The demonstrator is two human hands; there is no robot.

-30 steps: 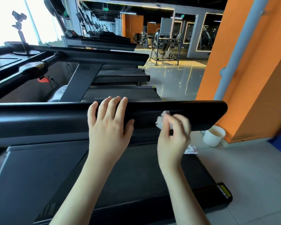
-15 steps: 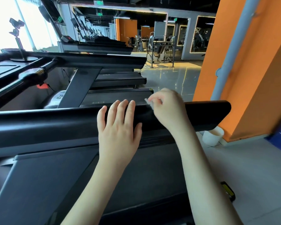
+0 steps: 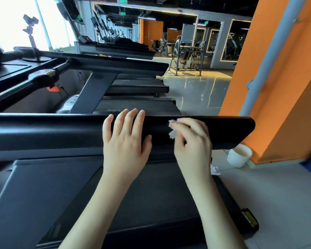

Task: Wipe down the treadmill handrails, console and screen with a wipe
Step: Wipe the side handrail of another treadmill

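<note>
Handrail (image 3: 61,130) spans my view, left end cut off. Left hand (image 3: 124,141) lies flat on it, fingers straight. Right hand (image 3: 192,141) pinches the wipe (image 3: 171,130) against the rail's near face. I'd press firmly and stroke lengthwise, overlapping passes. Rail's far side and most of the wipe are hidden.

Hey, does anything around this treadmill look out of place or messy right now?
Yes: a crumpled white scrap lies on the floor beside the treadmill, like dropped litter. A white cup also stands on the floor there, by the orange wall. Nothing looks spilled or broken.
</note>
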